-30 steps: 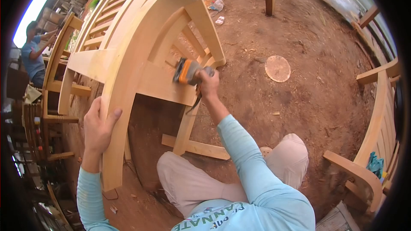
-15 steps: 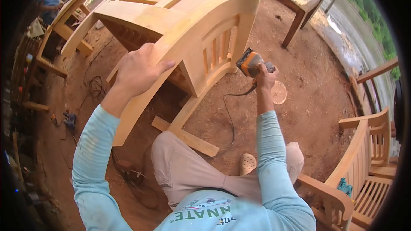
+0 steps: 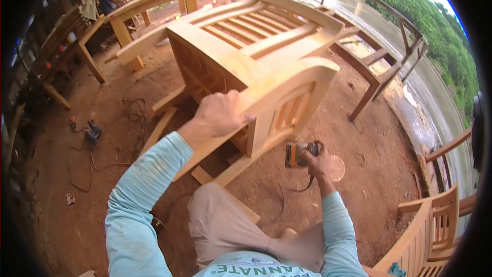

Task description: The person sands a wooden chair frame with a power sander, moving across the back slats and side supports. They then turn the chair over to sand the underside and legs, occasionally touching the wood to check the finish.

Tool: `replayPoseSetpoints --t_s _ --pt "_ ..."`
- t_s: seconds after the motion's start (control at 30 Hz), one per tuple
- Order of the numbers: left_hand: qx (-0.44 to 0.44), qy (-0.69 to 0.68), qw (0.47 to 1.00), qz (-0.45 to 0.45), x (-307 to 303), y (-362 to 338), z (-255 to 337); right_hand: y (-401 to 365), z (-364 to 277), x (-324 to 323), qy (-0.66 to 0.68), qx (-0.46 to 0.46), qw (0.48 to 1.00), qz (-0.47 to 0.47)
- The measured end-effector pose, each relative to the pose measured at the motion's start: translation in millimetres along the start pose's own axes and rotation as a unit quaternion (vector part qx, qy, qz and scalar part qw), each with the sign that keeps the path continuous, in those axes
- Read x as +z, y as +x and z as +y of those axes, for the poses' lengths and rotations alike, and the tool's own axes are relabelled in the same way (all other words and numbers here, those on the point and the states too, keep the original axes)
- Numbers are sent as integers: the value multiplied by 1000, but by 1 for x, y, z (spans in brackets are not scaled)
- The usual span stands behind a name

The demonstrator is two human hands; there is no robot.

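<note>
The left hand [image 3: 218,114] is gripping the curved rail [image 3: 287,81] of a wooden frame [image 3: 220,51] resting on dirt ground [image 3: 359,174], while the right hand [image 3: 320,164] is gripping an orange sander [image 3: 294,155] beside its lower edge, steady bracing and a clear cord [image 3: 310,180] probably serving best

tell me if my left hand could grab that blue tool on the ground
Probably not: the left hand grips the wooden frame, and the blue tool lies well off to that side on the ground, likely too far without letting go and leaning over.
</note>
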State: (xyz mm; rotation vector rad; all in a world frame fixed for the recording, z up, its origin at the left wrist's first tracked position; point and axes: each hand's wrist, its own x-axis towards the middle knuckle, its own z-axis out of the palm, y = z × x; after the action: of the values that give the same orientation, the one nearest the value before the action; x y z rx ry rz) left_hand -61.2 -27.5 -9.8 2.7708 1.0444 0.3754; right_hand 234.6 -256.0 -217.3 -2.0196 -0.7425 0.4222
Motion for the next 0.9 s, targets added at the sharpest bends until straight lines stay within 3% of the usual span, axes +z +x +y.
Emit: replayPoseSetpoints --t_s 0.03,0.13,0.27,0.37,0.57,0.7,0.8,0.9 --pt "1 -12 1000 7 -1 0 0 -3 -9 5 -4 -22 1000 -9" --pt "-5 -23 1000 -17 -6 -1 3 -14 -29 11 15 33 998 -56" --pt "-15 -27 999 -23 -6 0 5 -1 -13 28 -38 -67 997 -12" --pt "-10 -50 999 -10 -5 0 5 0 -24 33 -6 -67 998 -15" --pt "-31 -120 992 5 -16 4 17 -13 -17 30 58 63 996 4" --pt "-82 -121 989 -14 -22 15 22 -39 -9 13 93 160 979 80" --pt "-95 -111 989 -28 -19 17 18 -77 -24 -21 65 279 954 87" --pt "-118 -99 987 -48 -24 22 17 -108 -71 -75 36 278 958 55"
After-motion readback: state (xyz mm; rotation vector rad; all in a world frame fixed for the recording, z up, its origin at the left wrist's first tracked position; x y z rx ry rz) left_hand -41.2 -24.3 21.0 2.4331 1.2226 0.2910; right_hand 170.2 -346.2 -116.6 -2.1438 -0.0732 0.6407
